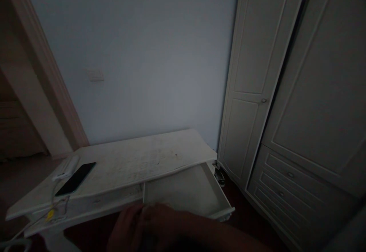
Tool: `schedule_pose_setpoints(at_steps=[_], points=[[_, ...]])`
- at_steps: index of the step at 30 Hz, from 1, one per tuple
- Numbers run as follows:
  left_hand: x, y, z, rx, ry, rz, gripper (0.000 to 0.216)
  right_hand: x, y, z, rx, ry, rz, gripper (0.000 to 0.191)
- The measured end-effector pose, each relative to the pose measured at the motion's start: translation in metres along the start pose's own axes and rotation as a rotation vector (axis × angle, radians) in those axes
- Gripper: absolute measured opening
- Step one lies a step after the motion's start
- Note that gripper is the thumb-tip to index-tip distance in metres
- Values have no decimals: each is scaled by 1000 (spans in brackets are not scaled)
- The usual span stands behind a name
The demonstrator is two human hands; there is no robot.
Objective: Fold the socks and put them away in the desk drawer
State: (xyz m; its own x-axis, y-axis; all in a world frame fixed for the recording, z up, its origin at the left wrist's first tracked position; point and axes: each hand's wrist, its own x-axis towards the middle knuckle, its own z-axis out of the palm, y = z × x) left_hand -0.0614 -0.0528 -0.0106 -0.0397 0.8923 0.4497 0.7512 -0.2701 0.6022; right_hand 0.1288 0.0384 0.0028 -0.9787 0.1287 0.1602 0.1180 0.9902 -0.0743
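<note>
In the dim light my left hand (126, 225) and my right hand (164, 221) are close together at the bottom of the view. Both are near the front left corner of a pulled-out white drawer (183, 191). Their fingers look curled in, and a small pale bit shows at the top of my right hand. What they hold is too dark to make out. The drawer belongs to a white desk (148, 151) with dark smudges and a few specks on its top. My right forearm crosses in front of the drawer.
A dark phone (76, 178) and a white oblong object (67, 167) lie on the desk's left end. A cable with a yellow tag (50, 215) hangs there. A tall pale wardrobe (248, 76) stands at right, with dark objects (219, 176) on the floor beside the desk.
</note>
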Motion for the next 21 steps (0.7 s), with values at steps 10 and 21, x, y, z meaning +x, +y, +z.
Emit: schedule_pose_setpoints(at_steps=[10,21], points=[[-1,-7,75,253,-477,147,38,-155,22,-64,-4,-76,186,56],[-6,2,83,589,-534,380,39,-148,29,-39,-30,-172,231,58]])
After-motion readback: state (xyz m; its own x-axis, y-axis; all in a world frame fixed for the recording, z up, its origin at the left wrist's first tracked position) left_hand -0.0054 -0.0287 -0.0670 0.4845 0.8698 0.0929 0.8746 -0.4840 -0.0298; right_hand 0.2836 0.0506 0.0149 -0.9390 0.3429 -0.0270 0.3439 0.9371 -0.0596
